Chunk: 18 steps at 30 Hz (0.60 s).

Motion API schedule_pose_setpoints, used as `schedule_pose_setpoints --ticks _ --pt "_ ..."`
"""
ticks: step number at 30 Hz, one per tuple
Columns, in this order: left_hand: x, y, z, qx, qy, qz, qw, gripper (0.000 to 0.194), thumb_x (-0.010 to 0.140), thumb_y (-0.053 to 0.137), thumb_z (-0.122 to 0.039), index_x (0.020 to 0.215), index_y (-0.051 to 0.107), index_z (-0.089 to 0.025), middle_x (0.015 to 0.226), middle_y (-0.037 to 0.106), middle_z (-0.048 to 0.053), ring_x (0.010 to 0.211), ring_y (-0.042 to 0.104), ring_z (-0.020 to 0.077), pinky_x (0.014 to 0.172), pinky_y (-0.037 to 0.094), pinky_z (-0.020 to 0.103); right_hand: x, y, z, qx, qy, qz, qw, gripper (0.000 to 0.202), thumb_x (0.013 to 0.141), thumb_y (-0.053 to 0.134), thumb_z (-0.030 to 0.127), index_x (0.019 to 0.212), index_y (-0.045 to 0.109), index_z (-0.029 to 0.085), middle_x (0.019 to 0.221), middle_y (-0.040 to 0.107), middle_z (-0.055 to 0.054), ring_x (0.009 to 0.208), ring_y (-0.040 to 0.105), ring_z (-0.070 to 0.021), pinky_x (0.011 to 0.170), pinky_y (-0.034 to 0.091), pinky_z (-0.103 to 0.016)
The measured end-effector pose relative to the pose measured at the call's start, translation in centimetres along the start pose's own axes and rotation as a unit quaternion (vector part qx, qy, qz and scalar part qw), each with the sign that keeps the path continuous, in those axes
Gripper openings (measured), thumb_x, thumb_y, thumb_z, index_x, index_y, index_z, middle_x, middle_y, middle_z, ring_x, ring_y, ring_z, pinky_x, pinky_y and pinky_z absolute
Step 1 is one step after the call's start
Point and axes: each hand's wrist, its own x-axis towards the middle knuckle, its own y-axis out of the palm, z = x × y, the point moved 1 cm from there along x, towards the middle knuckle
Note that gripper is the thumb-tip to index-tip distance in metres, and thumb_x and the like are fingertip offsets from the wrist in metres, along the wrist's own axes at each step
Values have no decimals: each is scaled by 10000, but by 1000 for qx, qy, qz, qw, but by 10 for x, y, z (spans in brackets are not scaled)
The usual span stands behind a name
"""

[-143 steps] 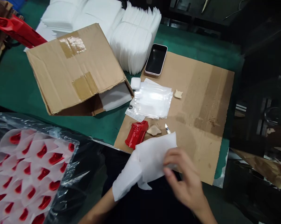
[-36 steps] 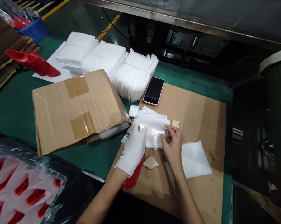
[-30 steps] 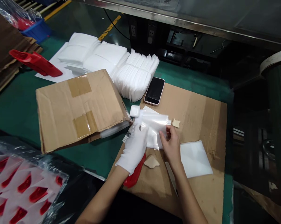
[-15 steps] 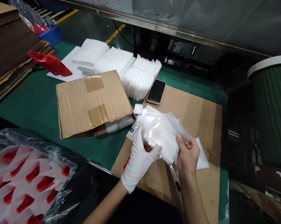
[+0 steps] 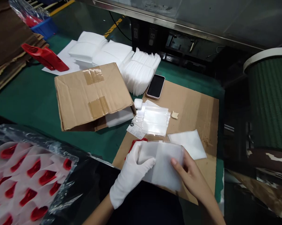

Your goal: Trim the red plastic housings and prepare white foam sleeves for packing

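Observation:
My left hand (image 5: 133,170), in a white glove, grips the left end of a frosted plastic bag (image 5: 168,167) with its thumb in front and fingers behind. My bare right hand (image 5: 188,170) pinches the bag's right side. A lighter band runs down the bag's middle; whether anything is inside I cannot make out. Just beyond it lie several clear plastic bags (image 5: 155,120) and a printed label (image 5: 135,130). Part of a red object (image 5: 137,143) shows behind my left hand. To the right rests a white foam pouch (image 5: 190,143).
A cardboard sheet (image 5: 190,103) covers part of the green table (image 5: 94,150). On it are a phone (image 5: 155,86) and a small white case (image 5: 138,103). An opened carton (image 5: 91,97) and stacked white foam pouches (image 5: 141,70) stand left. Wrapped red pieces (image 5: 28,197) fill the lower left.
Both hands have drawn the bag down towards me, off the clear bags, which now show. The foam pouch on the right is more fully visible. The view has shifted slightly.

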Motion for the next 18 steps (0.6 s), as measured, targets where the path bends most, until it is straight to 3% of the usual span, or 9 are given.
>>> schedule_pose_setpoints --ticks 4,9,12,16,18 --pt "-10 -2 6 -94 -45 30 994 441 812 759 -323 1209 602 -214 1189 707 52 1091 671 231 926 557 315 -3 24 -4 -37 -31 -43 998 455 946 539 562 1297 565 274 1211 664 -66 1031 651 -219 821 542 -277" --pt "-17 3 12 -161 -103 21 981 465 822 761 -379 1213 640 -159 1231 706 114 1103 679 273 944 562 357 -10 41 -15 -27 -57 -109 992 317 949 552 529 1040 625 235 907 674 -38 829 640 -197 726 513 -264" --pt "-30 0 23 -176 -153 25 972 482 778 799 -426 1154 676 -151 1101 751 111 983 715 276 865 583 362 -19 41 -18 17 -26 -65 997 329 911 595 550 962 628 226 758 615 -21 696 594 -183 585 462 -248" --pt "-64 -11 45 -176 -239 73 952 477 738 834 -407 1111 713 -135 1035 761 121 975 710 302 866 566 386 -40 39 -34 103 57 38 992 533 844 696 510 1301 523 298 732 582 17 598 531 -155 530 410 -231" --pt "-83 -18 56 -205 -279 97 933 458 751 820 -387 1134 723 -154 1069 753 113 1008 699 309 918 543 409 -52 43 -47 119 73 83 987 488 837 697 510 1261 568 305 789 594 0 643 544 -159 577 432 -242"
